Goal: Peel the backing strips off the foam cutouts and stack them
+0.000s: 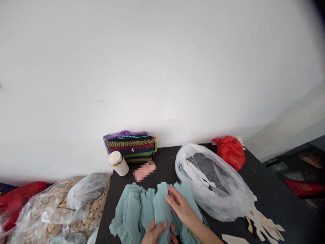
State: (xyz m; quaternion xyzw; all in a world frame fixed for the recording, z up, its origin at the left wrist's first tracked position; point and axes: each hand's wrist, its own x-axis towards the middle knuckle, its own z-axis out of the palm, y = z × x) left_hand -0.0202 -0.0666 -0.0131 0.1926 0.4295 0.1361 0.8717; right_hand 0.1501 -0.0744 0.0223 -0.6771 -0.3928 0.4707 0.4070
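Note:
A bundle of light blue-green cut fabric-like pieces (161,203) is held up in front of me. My left hand (157,233) grips its lower end, thumb across the front and fingers behind. At the upper right edge, my right hand (183,207) has its thumb and fingers closed on the bundle. More blue-green pieces (129,210) lie in overlapping stacks to the left, and others (189,196) lie partly behind my right hand. Just right of them, an open translucent plastic bag (215,203) contains white strips (196,173).
Along the back of the black table (167,159) are a striped pouch (130,148), a white lidded cup (118,163), a blurred pink item (144,171) and a red plastic bag (230,152). White cut scraps (265,223) lie at right. Large filled bags (56,210) stand left of the table.

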